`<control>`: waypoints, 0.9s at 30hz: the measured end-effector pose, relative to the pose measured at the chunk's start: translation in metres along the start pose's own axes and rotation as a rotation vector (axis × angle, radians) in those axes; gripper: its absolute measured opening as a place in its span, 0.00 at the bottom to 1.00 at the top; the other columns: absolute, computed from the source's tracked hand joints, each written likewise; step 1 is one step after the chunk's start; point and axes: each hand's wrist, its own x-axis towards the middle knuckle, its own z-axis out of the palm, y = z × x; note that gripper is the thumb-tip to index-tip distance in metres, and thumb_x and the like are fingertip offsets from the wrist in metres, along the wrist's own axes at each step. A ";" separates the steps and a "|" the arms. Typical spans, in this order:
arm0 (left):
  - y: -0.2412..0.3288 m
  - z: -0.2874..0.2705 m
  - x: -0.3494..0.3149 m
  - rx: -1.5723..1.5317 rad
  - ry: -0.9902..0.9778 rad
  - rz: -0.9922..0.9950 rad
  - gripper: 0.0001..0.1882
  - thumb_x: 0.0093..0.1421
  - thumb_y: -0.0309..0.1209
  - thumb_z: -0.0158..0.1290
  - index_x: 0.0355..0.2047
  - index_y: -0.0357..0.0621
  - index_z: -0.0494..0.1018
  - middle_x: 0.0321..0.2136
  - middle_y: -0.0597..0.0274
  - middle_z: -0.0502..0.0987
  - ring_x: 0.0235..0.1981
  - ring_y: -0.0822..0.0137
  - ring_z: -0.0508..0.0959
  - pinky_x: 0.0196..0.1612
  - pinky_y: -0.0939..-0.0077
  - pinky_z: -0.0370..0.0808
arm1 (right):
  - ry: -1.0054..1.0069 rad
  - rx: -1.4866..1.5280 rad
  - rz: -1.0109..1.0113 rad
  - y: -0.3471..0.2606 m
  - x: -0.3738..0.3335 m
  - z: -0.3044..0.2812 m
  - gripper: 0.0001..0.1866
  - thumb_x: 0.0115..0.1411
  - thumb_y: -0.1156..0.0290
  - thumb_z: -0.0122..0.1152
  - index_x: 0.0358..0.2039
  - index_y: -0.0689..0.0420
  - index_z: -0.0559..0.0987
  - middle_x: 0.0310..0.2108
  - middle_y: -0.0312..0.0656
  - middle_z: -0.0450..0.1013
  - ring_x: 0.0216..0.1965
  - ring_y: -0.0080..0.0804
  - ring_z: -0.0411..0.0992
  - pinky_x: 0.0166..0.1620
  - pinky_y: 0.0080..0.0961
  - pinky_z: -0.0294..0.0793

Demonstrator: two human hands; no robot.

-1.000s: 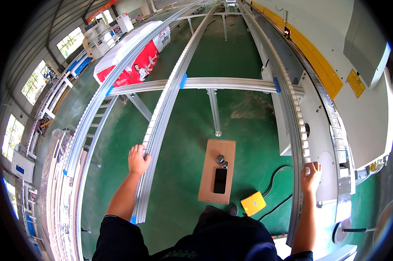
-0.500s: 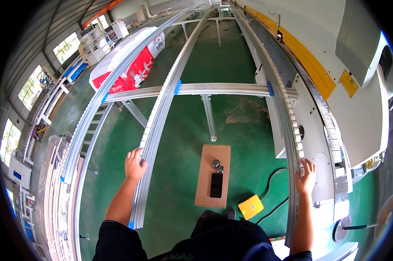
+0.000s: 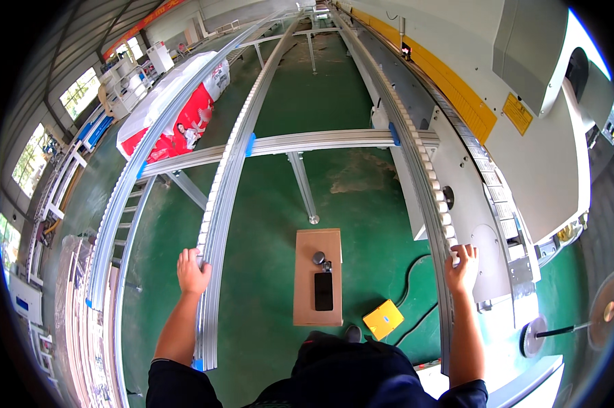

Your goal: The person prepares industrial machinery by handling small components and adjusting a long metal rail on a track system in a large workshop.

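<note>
The left hand point(image 3: 192, 273) curls its fingers over the left rail point(image 3: 215, 224), while the right hand point(image 3: 462, 267) grips the roller rail point(image 3: 422, 160), fingers wrapped on top.

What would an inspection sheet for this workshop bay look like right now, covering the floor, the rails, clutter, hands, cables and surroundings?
Surface: green painted floor, with a worn brown patch under the crossbeam.
Job's things: long ribbed aluminium rail on the left; toothed roller rail on the right; a crossbeam joins them.
Clutter: wooden board on the floor bearing a dark phone and a small round object; yellow box beside it.
Grips: left hand closed on the ribbed rail; right hand closed on the roller rail.
Cables: black cable curving to the yellow box.
Surroundings: white and yellow machine housing on the right; red and white wrapped bundle on the left; windows far left.
</note>
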 end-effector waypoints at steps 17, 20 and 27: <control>-0.002 0.000 0.004 -0.048 -0.043 0.063 0.18 0.47 0.28 0.56 0.40 0.41 0.71 0.43 0.52 0.71 0.49 0.48 0.70 0.54 0.56 0.68 | 0.004 0.031 -0.015 0.000 0.001 0.000 0.11 0.47 0.73 0.61 0.34 0.58 0.77 0.38 0.50 0.70 0.44 0.52 0.68 0.50 0.44 0.70; -0.006 0.003 0.001 0.014 0.001 0.078 0.13 0.46 0.27 0.56 0.30 0.41 0.65 0.34 0.52 0.65 0.43 0.48 0.68 0.49 0.55 0.67 | 0.022 0.016 0.005 -0.002 0.002 0.001 0.06 0.47 0.75 0.60 0.27 0.59 0.74 0.33 0.50 0.67 0.39 0.52 0.67 0.45 0.44 0.69; -0.005 0.004 0.003 -0.057 -0.038 0.052 0.24 0.48 0.27 0.55 0.48 0.40 0.71 0.48 0.50 0.70 0.53 0.47 0.69 0.58 0.55 0.67 | -0.057 0.050 0.029 -0.002 0.001 -0.003 0.18 0.49 0.72 0.62 0.44 0.57 0.80 0.45 0.51 0.72 0.49 0.53 0.68 0.55 0.44 0.70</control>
